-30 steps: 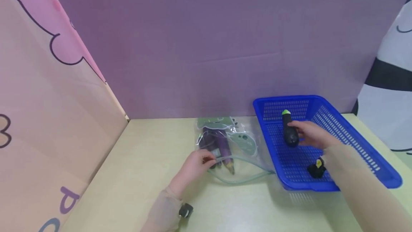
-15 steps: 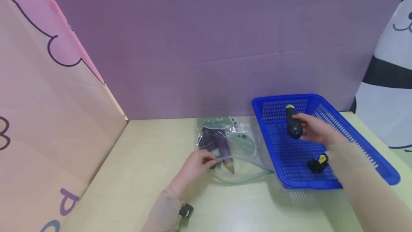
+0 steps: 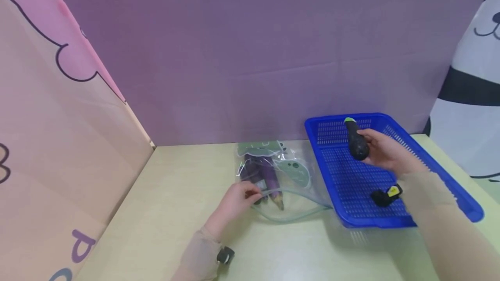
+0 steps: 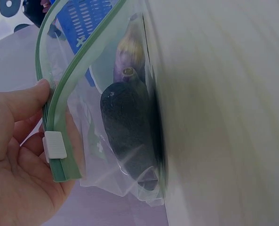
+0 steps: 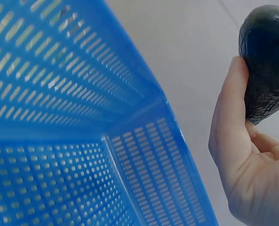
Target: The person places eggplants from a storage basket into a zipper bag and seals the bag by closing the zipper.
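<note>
My right hand [image 3: 384, 151] holds a dark eggplant [image 3: 356, 142] with a bright green tip, raised over the blue basket [image 3: 339, 198]. In the right wrist view, the thumb lies along the eggplant's [image 5: 266, 66] rounded, wrinkled end. My left hand [image 3: 236, 198] pinches the rim of a clear zip bag [image 3: 298, 218] lying on the table, its mouth parted. The left wrist view shows the green zip strip and a white slider [image 4: 54, 145] beside the fingers. Inside the bag lie a dark, thick vegetable [image 4: 127, 122] with a stub stem and a purple one [image 4: 130, 54] with a pale end.
The basket stands right of the bag, close to the purple back wall [image 3: 234, 55]. A patterned panel [image 3: 70, 120] borders the pale table [image 3: 175, 194] on the left. Small black devices sit at both wrists, the left one [image 3: 225, 255] near the front.
My right hand has lifted the eggplant up from lower in the basket, slightly toward the back. The left hand and the bag have stayed in place.
</note>
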Demonstrator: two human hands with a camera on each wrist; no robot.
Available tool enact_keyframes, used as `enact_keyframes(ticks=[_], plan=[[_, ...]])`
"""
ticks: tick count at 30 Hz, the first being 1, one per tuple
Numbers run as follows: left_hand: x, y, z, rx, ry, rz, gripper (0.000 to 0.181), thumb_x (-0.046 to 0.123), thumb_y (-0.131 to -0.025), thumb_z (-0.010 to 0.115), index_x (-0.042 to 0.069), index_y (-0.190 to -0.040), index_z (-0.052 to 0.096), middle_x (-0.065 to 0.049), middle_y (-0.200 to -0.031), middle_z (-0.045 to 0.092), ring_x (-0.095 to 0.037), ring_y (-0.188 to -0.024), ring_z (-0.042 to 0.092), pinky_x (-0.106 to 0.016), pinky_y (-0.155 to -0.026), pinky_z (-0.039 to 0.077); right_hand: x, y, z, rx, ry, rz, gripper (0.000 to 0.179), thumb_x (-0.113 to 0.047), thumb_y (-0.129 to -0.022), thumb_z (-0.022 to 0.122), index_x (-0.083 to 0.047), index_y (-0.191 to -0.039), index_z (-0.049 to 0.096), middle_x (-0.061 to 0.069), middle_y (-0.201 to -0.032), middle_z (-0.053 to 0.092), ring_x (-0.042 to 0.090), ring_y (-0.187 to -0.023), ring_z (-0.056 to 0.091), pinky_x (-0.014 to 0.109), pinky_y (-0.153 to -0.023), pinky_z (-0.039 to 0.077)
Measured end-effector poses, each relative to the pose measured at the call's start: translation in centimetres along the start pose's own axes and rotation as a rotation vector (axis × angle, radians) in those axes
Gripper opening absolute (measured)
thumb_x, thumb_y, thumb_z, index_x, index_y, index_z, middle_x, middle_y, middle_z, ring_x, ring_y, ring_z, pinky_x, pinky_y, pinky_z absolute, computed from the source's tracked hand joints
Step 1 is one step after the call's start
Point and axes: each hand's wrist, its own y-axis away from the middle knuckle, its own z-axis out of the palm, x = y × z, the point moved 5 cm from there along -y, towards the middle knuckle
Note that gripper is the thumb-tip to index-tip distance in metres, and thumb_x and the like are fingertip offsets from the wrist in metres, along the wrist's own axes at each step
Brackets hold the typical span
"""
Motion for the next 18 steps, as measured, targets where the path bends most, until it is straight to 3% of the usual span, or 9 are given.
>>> enact_keyframes(ticks=[18], plan=[[0.1, 0.0, -0.1, 0.007, 0.011, -0.01, 0.007, 0.006, -0.085, 0.066, 0.004, -0.09, 0.07, -0.005, -0.084, 0.067, -0.015, -0.077, 0.062, -0.019, -0.07, 0.051, 0.1, 0.8, 2.4, -0.008, -0.03, -0.02, 0.027, -0.027, -0.101, 0.04, -0.011, -0.095, 0.06, 0.001, -0.094, 0.062, 0.013, -0.082, 0.061, 0.029, -0.067, 0.055]])
